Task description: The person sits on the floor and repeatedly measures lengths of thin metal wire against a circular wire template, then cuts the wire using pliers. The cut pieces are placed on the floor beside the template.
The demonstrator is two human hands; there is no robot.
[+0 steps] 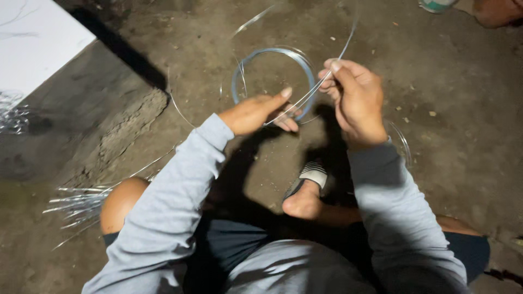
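White board (38, 38) at the ground's top left corner, bright against dark packed earth. Below it, at the left edge, a blurred tangle of shiny wire (12, 117). Lower down, near the bottom left, a fanned bundle of cut wire lengths (79, 204) lying flat on the dirt ground (452, 141), just beside a bare knee (121, 200).

Toward the middle, the left hand (256, 113), grey-sleeved, fingers stretched out and closed on a thin wire strand (305, 93), pinched under the thumb near the fingertips. Behind the hand, resting on the ground, a round wire coil (272, 51), bluish-grey, its lower rim hidden by the fingers and the strand crossing in front. Loose loops of thin wire curling out from the coil to the left and above, blurred in places.

Further right, the right hand (355, 100), curled tight, thumb and forefinger clamped on the same strand, which runs up from there toward the top edge. Strand taut between both hands, slanting across the coil's right side.

Beneath the hands, a sandalled foot (306, 190) in deep shadow. Behind the right wrist, another thin wire loop (403, 142). At the top right corner, a cut-off pale round container (436, 4) and part of another person's limb (498, 12), well apart from the hands.
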